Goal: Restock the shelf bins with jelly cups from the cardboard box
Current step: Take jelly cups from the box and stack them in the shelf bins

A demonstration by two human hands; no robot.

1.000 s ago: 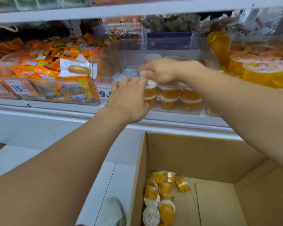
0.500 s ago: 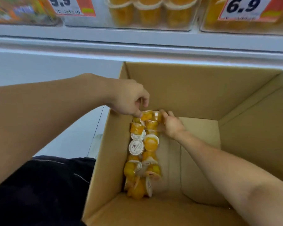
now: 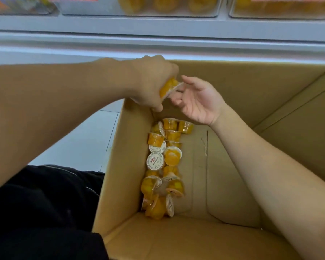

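Note:
An open cardboard box (image 3: 261, 113) stands below the shelf. Several orange jelly cups (image 3: 164, 160) with white lids lie in a row along its left inner wall. Above the box's far left corner my left hand (image 3: 150, 85) grips one jelly cup (image 3: 168, 88), tilted on its side. My right hand (image 3: 199, 102) is palm up right beside it, fingers relaxed, fingertips close to the cup's lid. Clear shelf bins (image 3: 139, 6) holding more orange cups show at the top edge.
The white shelf front (image 3: 158, 36) runs across above the box. Pale floor tiles (image 3: 79, 143) lie to the left of the box. My dark-clothed leg (image 3: 41, 212) fills the lower left corner. The right half of the box floor is bare cardboard.
A second ago both hands were at the shelf bin. They came down into the box, and my left hand has since lifted one cup out while my right hand turned palm up.

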